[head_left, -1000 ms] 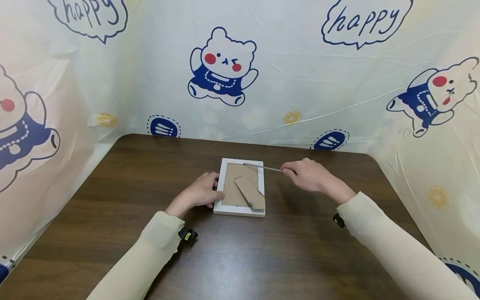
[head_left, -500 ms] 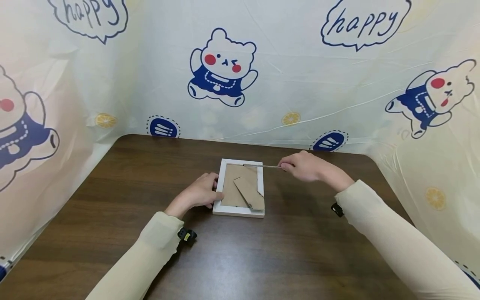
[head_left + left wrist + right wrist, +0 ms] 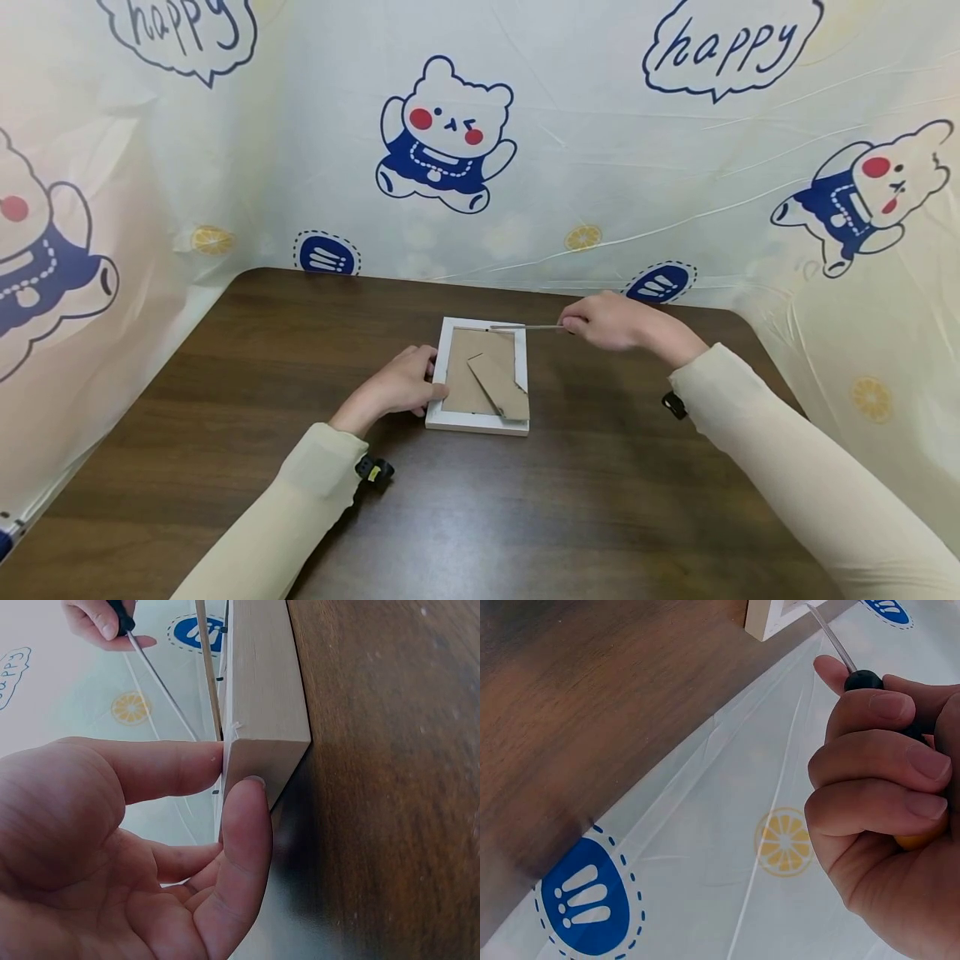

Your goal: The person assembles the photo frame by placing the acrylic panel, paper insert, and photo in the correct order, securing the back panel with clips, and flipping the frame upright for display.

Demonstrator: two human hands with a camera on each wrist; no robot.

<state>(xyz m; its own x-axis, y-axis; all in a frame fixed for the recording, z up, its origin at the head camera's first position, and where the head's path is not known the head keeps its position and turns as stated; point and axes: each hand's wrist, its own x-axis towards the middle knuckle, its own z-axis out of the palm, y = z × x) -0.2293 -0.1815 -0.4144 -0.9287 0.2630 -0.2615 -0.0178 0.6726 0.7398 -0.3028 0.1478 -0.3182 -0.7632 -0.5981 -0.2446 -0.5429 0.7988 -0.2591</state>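
A white picture frame (image 3: 477, 423) lies back up on the table, its brown backing board (image 3: 465, 367) and slanted stand leg (image 3: 498, 387) showing. My left hand (image 3: 401, 383) grips the frame's left edge, thumb on top; in the left wrist view its fingers (image 3: 244, 862) hold the pale wooden side. My right hand (image 3: 611, 321) curls round a screwdriver (image 3: 540, 327) with a dark collar and a thin metal shaft. The shaft reaches left over the frame's far edge, its tip near a small dark tab there. Most of the handle is hidden in the right palm.
The brown wooden table (image 3: 480, 517) spreads around the frame. Behind it and at both sides hangs a pale curtain (image 3: 570, 150) printed with bears and lemon slices. A small black device (image 3: 375, 470) sits at the left cuff, another (image 3: 674, 405) at the right.
My right hand has risen slightly toward the table's far edge, and the screwdriver shaft now lies more level across the frame's far edge. The left hand and frame stay almost still.
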